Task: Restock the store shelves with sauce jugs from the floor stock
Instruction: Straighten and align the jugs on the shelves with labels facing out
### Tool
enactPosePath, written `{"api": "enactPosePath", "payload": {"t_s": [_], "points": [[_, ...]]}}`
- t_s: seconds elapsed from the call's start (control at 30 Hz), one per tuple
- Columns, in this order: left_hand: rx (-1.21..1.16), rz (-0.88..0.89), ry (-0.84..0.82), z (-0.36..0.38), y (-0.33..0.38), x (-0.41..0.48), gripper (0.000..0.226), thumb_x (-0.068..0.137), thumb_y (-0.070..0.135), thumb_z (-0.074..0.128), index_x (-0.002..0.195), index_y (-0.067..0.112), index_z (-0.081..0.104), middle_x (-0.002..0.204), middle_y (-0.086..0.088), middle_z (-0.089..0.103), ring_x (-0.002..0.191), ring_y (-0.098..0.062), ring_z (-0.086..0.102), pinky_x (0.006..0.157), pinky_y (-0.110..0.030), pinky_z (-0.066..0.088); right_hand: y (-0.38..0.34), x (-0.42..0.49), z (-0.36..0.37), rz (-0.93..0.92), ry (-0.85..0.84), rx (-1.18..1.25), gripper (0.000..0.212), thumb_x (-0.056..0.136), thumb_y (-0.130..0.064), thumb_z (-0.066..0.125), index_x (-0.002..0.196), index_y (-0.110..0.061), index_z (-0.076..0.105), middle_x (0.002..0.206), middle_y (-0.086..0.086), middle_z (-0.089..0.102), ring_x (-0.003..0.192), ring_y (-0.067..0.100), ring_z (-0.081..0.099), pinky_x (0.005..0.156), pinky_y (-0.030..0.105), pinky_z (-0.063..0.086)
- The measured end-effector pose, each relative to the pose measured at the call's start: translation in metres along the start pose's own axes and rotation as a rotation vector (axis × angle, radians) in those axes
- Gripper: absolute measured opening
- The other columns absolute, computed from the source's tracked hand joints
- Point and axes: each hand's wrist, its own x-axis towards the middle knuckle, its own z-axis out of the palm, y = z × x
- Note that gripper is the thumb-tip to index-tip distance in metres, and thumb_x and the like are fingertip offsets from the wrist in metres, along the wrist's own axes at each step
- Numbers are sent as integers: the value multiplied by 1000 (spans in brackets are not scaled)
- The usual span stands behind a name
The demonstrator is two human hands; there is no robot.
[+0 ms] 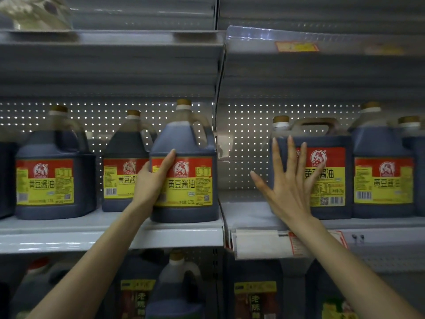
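A dark sauce jug with a red-and-yellow label and a tan cap (pixel 190 143) is stood upright at the front of the grey metal shelf (pixel 69 236), at the right end of the left bay. It is gripped by the left hand (pixel 153 183): the thumb (pixel 169 160) is laid up across the label's left edge, and the fingers are wrapped round the jug's left side, out of sight.

A wider, squarer dark jug with a moulded top handle (pixel 338 180) and the same label is stood on the right bay's shelf board (pixel 248 215), with bare board left between it and the upright dividing the bays. The right hand (pixel 292 187) is laid flat against its front, fingers straight and spread wide, the thumb held out to the left, off the jug; nothing is clasped.

A matching far-left jug (pixel 55 180) is seen at the front of the left bay, and a set-back jug (pixel 122 171) is partly hidden behind the left hand. A right-hand neighbour jug (pixel 381 176) is stood just beside the squarer one. A white perforated back panel (pixel 243 139) is seen behind them all.

A white paper price tag (pixel 257 246) is fixed to the shelf edge beside the right forearm. On the shelf below, dark jugs with yellow-banded labels (pixel 255 295) are ranged. A blurred orange tag (pixel 296 46) is seen on the upper shelf edge.
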Motion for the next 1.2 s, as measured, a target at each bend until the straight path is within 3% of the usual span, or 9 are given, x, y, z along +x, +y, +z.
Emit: {"api": "enactPosePath", "payload": {"t_s": [0.13,0.33,0.43,0.53,0.73,0.87,1.07,1.13,1.2], "points": [[-63,-44,-72,29,3,-7,63,70,59,62,117,18,52,94,-2,70,80,-16,69,66,-28,52,0,1,1,-1,1,9,88,81,-82,2,151,-30,-6,161,3,-5,145,20,-12,106,54,-22],[-39,-64,-72,81,5,-17,101,36,85,68,115,23,56,98,1,72,87,-19,71,85,-42,55,-1,1,-1,-16,18,39,90,79,-84,1,151,-31,-7,160,3,-6,144,18,-14,106,52,-24],[-38,-65,-74,102,4,-22,110,28,91,64,116,26,57,99,3,72,89,-20,70,87,-44,54,0,0,-2,-3,29,55,90,80,-83,2,152,-27,-4,160,2,-6,144,17,-12,107,52,-23],[-25,-63,-53,110,4,-24,110,29,92,62,116,26,56,99,3,71,89,-19,70,87,-44,54,1,0,1,-18,9,36,90,79,-83,2,151,-29,-6,160,2,-6,145,19,-12,107,57,-20],[-56,-37,-28,113,4,-27,95,50,77,71,123,19,54,102,1,70,87,-16,69,83,-38,56,2,0,2,-19,-8,41,91,78,-84,3,150,-31,-11,159,-1,-12,145,22,-16,106,65,-18],[-58,-10,12,114,1,-25,75,64,64,70,122,19,54,103,0,69,87,-15,68,78,-33,55,2,1,2,-27,-1,46,91,79,-84,4,151,-30,-7,161,2,-7,145,20,-15,105,58,-23],[-21,-18,-57,110,3,-26,109,42,83,68,129,20,47,110,0,66,93,-17,67,84,-37,54,2,0,0,-41,-4,40,88,82,-82,4,152,-28,-2,161,4,-3,145,17,-14,107,56,-21],[-4,-8,-97,106,1,-27,102,48,83,65,127,21,47,110,1,66,93,-15,67,84,-36,55,0,-1,-1,-61,-19,49,87,82,-81,4,151,-29,-5,160,0,-7,144,17,-19,109,58,-18],[7,41,-164,100,-3,-31,81,69,75,60,128,21,47,115,-1,65,96,-14,67,82,-33,55,-5,-6,-3,-85,-36,63,84,83,-80,5,151,-31,-8,159,-4,-10,144,17,-22,110,58,-16]]}}
